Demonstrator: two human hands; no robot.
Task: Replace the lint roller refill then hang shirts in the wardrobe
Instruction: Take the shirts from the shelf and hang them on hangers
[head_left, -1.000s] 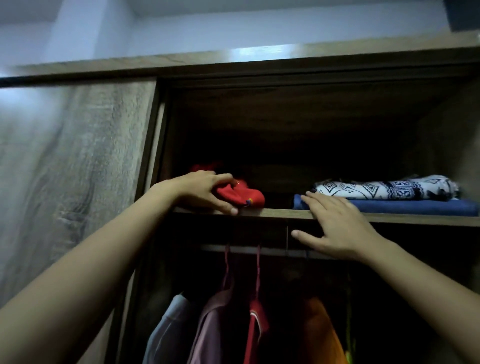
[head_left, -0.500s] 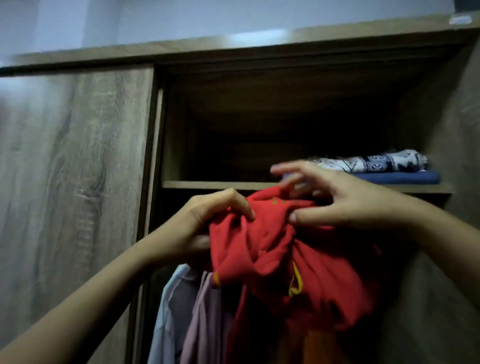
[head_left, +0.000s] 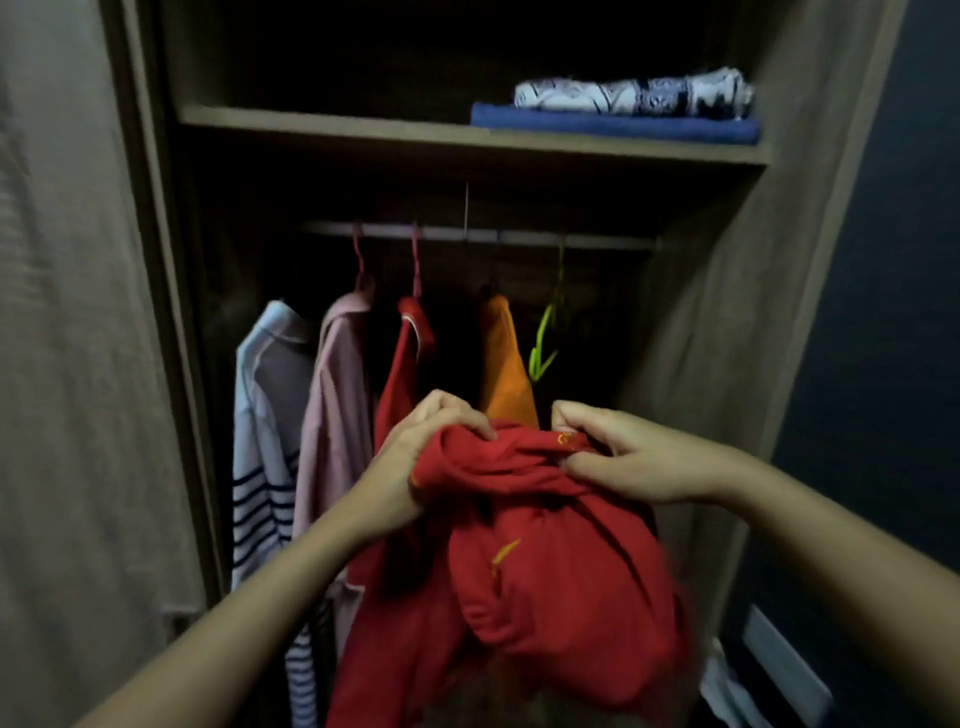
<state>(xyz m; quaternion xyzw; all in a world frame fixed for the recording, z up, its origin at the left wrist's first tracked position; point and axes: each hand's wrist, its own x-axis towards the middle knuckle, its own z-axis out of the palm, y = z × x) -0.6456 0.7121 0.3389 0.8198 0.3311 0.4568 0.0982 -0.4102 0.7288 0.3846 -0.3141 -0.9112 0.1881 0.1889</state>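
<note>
While four shirts (head_left: 332, 395) and a green hanger (head_left: 545, 338) are crowding the rail (head_left: 478, 235) at centre frame, both hands, left (head_left: 410, 467) and right (head_left: 639, 457), are gripping the bunched red shirt (head_left: 545, 561), drooping downward at lower centre; half a second earlier it was being held higher, by the shelf (head_left: 415, 132).

Two bare forearms enter from the lower left and lower right of the frame, with no sleeves visible. The left hand (head_left: 410, 467) and right hand (head_left: 634, 457) wear no gloves, rings or watch.
</note>
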